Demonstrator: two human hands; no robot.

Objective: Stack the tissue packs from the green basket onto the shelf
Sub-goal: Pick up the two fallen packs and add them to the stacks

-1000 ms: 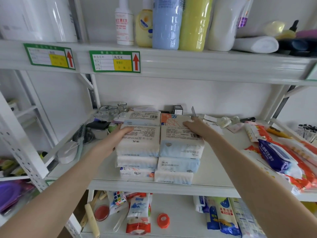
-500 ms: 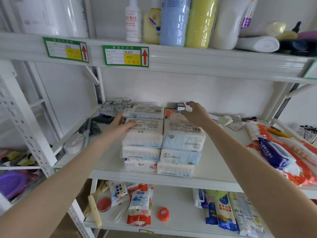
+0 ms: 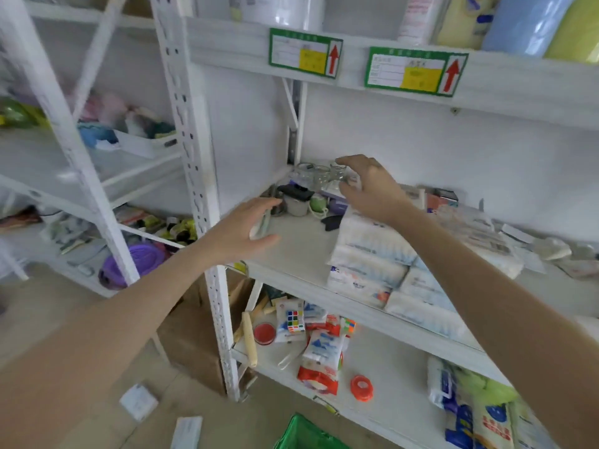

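Observation:
Two side-by-side stacks of white and pale-blue tissue packs (image 3: 372, 254) rest on the middle white shelf (image 3: 301, 241), near its front edge. My right hand (image 3: 372, 189) hovers just above the left stack, fingers spread, holding nothing. My left hand (image 3: 243, 228) floats in the air over the shelf's left end, also empty, apart from the packs. A corner of the green basket (image 3: 304, 432) shows on the floor at the bottom edge; its inside is hidden.
Small glass jars (image 3: 317, 173) and dark odds and ends crowd the shelf's back left corner. A perforated white upright (image 3: 201, 189) stands left of my left hand. Snack bags and a puzzle cube (image 3: 295, 320) lie on the lower shelf. Bottles line the upper shelf.
Both hands have lifted off the tissue stacks and drawn back, open. My view has swung left and downward, bringing the floor and the green basket corner into sight.

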